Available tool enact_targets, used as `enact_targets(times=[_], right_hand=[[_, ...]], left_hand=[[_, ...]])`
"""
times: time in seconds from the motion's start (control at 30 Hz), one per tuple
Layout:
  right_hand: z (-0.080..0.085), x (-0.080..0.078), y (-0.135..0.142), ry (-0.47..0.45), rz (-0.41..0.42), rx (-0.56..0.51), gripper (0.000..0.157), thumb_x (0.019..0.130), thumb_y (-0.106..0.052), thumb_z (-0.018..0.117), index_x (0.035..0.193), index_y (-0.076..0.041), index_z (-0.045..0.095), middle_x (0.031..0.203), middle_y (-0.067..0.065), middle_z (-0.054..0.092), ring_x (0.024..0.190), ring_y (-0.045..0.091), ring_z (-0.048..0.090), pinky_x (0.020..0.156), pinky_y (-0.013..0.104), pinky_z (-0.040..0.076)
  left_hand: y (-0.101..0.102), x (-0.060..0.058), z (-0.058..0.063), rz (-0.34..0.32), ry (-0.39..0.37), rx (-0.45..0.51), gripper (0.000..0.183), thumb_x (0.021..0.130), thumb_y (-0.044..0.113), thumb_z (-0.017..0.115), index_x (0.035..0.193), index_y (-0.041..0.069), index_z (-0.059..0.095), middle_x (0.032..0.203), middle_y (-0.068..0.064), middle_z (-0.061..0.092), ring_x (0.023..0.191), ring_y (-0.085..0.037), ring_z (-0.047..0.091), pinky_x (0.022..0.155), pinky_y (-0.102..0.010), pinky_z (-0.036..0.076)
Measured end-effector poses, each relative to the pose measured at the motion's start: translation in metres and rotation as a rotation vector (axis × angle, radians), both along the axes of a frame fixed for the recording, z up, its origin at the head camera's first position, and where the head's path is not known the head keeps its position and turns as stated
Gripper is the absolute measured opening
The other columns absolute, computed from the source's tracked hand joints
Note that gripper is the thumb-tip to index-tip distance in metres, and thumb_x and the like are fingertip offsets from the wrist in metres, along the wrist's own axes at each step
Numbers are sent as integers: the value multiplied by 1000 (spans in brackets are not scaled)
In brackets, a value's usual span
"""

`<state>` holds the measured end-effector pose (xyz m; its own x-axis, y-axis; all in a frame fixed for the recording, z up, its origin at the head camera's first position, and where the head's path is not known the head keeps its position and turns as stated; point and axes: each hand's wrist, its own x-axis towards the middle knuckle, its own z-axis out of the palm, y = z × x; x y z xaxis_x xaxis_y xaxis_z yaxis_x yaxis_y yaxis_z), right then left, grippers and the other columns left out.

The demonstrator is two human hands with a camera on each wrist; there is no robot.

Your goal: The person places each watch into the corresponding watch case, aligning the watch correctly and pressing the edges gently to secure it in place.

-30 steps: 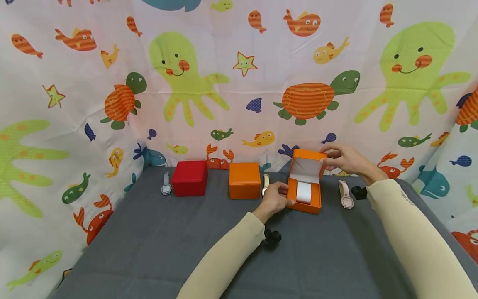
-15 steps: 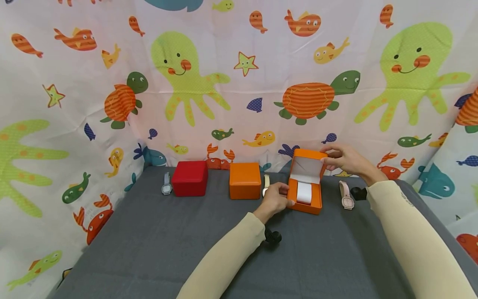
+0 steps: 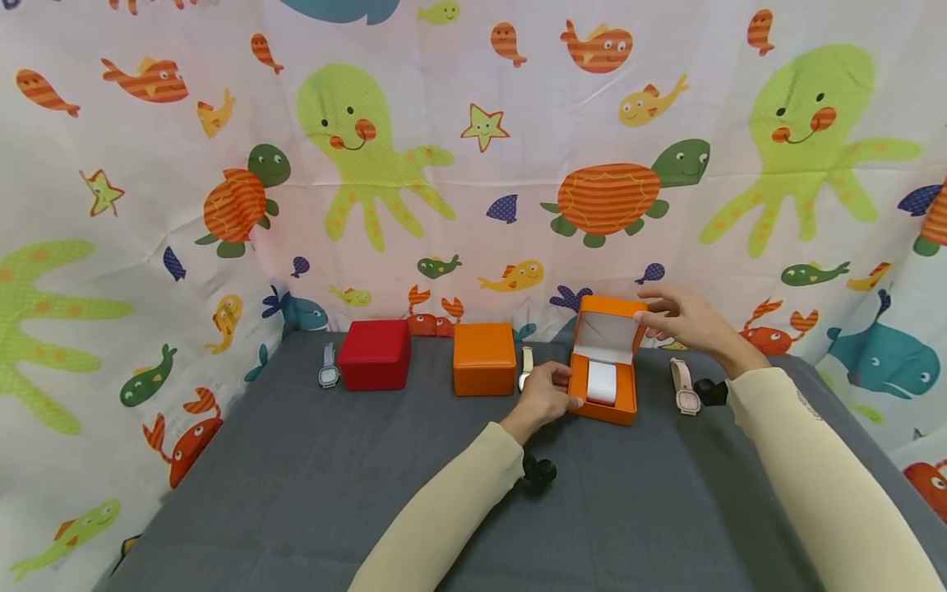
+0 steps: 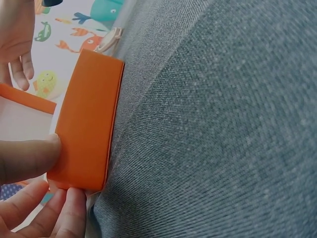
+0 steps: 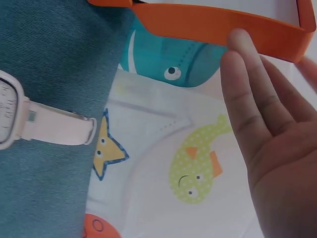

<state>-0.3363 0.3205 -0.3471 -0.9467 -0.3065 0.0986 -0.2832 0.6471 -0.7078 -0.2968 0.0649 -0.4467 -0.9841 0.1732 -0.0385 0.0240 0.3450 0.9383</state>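
Note:
A watch box (image 3: 602,403) stands with its lid up, bright orange outside and pale inside, a white cushion (image 3: 602,382) in its base. My left hand (image 3: 546,397) grips the base's left front corner; in the left wrist view the thumb lies on the front face and the fingers bend against the side. With my right hand (image 3: 684,321) I hold the raised lid (image 3: 608,306) at its upper right edge. The right wrist view shows several fingers nearly straight along the lid's edge. A pink watch (image 3: 686,395) lies right of the box.
Left of the open box are a cream-strapped watch (image 3: 527,362), partly behind my left hand, a shut orange box (image 3: 484,362), a shut red box (image 3: 375,355) and a pale blue-grey watch (image 3: 329,366). A sea-animal curtain (image 3: 459,99) hangs behind the grey table (image 3: 333,493).
Both hands keep their places on the box and lid, which stays raised. Only the curtain at the right has shifted slightly.

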Motion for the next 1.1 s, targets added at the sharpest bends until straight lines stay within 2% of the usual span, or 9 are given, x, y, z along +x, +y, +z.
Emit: enact_targets(times=[0.2,0.33,0.43,0.53,0.67,0.83,1.1], right_hand=[[-12,12,8,37,-17,-39,68,95,-37,57,144,3,33,129,32,49,93,40,64,75,40,56],[-22,25,17,61,-42,-35,66,96,-36,56,144,4,33,129,32,50,100,40,62,81,45,54],[-30,36,25,78,-89,-8,65,96,-38,56,143,2,35,128,30,52,106,41,59,87,52,49],[-38,45,32,105,-136,30,65,95,-39,56,142,1,37,126,29,54,108,41,57,89,56,45],[-47,53,41,116,-187,61,64,94,-39,58,140,2,39,124,28,56,106,42,57,88,58,44],[-58,59,49,66,-237,113,68,93,-44,59,139,2,40,126,29,54,108,44,54,89,60,43],[-72,67,56,-34,-283,197,79,89,-53,59,137,6,39,129,33,49,115,46,48,90,61,41]], left_hand=[[-1,-1,6,-5,8,-68,43,71,6,84,110,7,65,95,-1,63,82,-14,58,76,-29,53],[-3,-4,12,-31,54,-162,42,73,18,84,110,9,66,101,-3,63,87,-16,56,80,-31,51],[-4,-8,16,-88,137,-242,46,75,23,82,116,10,64,108,-6,61,90,-16,54,81,-31,49],[-4,-12,21,-173,242,-331,51,78,26,80,123,11,61,114,-7,59,95,-15,52,82,-29,48],[-2,-18,26,-291,352,-437,55,80,28,78,129,14,57,123,-5,56,105,-15,51,91,-27,45],[-1,-24,31,-389,392,-559,60,82,31,76,136,17,52,131,-1,51,112,-13,50,99,-27,42],[9,-33,31,-485,422,-689,67,80,34,78,138,17,50,136,2,50,120,-12,47,103,-27,38]])
